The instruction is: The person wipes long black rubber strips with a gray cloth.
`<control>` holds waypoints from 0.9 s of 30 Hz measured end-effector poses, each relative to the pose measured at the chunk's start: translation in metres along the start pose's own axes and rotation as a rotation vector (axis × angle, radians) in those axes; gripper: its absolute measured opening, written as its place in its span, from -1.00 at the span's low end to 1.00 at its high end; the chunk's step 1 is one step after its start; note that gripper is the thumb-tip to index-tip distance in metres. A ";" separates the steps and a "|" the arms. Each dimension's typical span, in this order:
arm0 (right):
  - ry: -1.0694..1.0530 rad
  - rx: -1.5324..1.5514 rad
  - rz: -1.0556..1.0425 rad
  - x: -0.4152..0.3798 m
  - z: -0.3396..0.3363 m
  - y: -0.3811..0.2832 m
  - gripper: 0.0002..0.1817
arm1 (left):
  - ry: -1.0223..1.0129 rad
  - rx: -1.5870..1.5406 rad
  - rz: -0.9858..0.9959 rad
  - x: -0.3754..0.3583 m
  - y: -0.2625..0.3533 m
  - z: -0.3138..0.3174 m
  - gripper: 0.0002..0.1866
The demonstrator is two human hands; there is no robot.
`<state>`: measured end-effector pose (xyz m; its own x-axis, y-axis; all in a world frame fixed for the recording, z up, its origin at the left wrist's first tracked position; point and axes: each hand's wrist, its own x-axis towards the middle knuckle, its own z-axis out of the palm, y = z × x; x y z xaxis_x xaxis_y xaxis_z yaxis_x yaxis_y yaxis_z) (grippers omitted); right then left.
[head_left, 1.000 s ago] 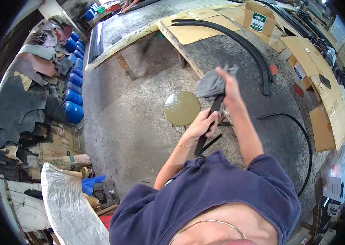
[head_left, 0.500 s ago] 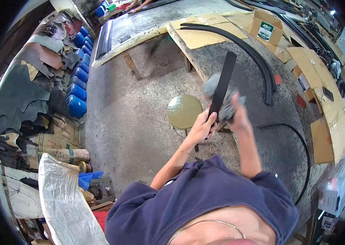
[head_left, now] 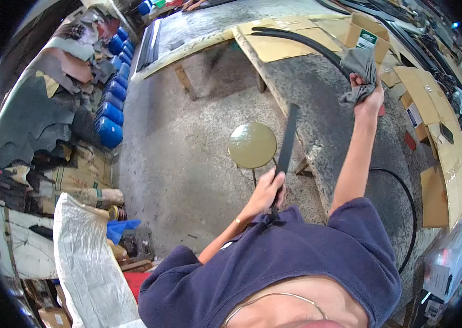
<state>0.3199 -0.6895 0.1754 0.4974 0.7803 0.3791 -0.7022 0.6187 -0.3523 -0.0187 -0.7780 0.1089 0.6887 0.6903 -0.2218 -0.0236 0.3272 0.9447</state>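
Note:
My left hand [head_left: 266,192] is wrapped round the lower part of a flat black strip [head_left: 288,142], which points up and away beside the table edge. My right hand [head_left: 369,97] grips a crumpled grey cloth [head_left: 361,68] over the far right part of the dark table [head_left: 318,90]. Close by the cloth, several curved black strips [head_left: 302,39] lie on the table and a cardboard sheet, their near ends hidden behind the hand and cloth.
A round stool [head_left: 252,145] stands on the floor left of the strip. An open cardboard box [head_left: 385,46] sits at the back right. One thin curved black strip [head_left: 412,218] lies on the right. Blue containers [head_left: 109,131] line the left. Another person's hands [head_left: 191,5] show at the top.
My right hand has moved up and right with the cloth, away from the held strip. My left hand and the strip have come slightly nearer my body.

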 end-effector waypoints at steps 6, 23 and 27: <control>0.081 -0.925 0.288 -0.105 0.058 0.086 -0.49 | 0.395 0.645 0.572 0.055 0.049 -0.027 -0.73; -0.090 -0.938 0.279 -0.152 0.103 0.088 -0.49 | 0.220 0.619 1.029 0.085 0.160 0.009 -0.82; -0.196 -1.085 0.208 -0.158 0.085 0.089 -0.62 | 0.457 0.558 1.043 0.100 0.196 0.003 -0.82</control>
<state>0.1357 -0.7653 0.1572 0.2656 0.9093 0.3203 0.1010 0.3041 -0.9473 0.0483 -0.6469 0.2725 0.2122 0.6509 0.7289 -0.0181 -0.7431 0.6689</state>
